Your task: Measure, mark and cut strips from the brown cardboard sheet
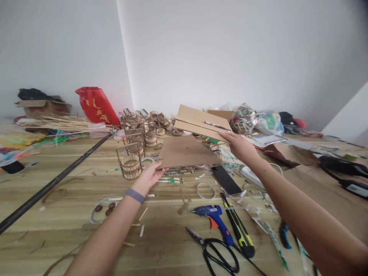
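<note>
My left hand [150,176] pinches the near left corner of a brown cardboard sheet [186,151], thumb on top and fingers beneath. Further back and higher, my right hand [240,145] grips the right edge of several stacked cardboard pieces [201,122], with a dark pen [216,125] lying on them. The stack is tilted and partly covers the back of the lower sheet. Just left of my left hand are small woven baskets with tall handles [130,166]. A black phone [227,180] lies right of the lower sheet.
Nearer me lie a blue glue gun [214,219], a yellow-black cutter [238,226] and black-handled scissors [215,249]. White rings [206,191], a red bag [96,105], thin sticks [60,124] and a long black bar [57,180] are on the wooden table [161,230].
</note>
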`<move>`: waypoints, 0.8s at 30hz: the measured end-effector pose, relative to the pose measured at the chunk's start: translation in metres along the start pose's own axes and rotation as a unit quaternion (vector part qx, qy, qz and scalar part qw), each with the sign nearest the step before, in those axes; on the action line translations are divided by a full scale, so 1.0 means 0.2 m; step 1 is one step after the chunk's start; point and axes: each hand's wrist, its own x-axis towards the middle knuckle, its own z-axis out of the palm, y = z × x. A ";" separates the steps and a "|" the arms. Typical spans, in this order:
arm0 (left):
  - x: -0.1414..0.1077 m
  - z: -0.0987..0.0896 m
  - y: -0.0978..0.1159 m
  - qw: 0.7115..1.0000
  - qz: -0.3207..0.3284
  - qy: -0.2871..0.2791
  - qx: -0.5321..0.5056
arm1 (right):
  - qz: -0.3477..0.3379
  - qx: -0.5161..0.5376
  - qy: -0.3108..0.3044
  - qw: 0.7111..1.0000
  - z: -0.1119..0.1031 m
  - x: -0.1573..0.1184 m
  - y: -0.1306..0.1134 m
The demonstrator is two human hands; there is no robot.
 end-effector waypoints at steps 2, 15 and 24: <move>-0.04 -0.01 0.00 1.000 0.007 0.011 0.012 | -0.001 0.003 0.005 1.000 0.00 0.02 0.01; -0.19 -0.08 -0.10 0.998 0.008 0.052 0.028 | -0.058 0.011 -0.097 0.994 0.20 0.00 -0.22; -0.19 -0.11 -0.15 0.996 -0.040 0.083 -0.021 | -0.081 0.037 -0.182 0.979 0.32 -0.06 -0.45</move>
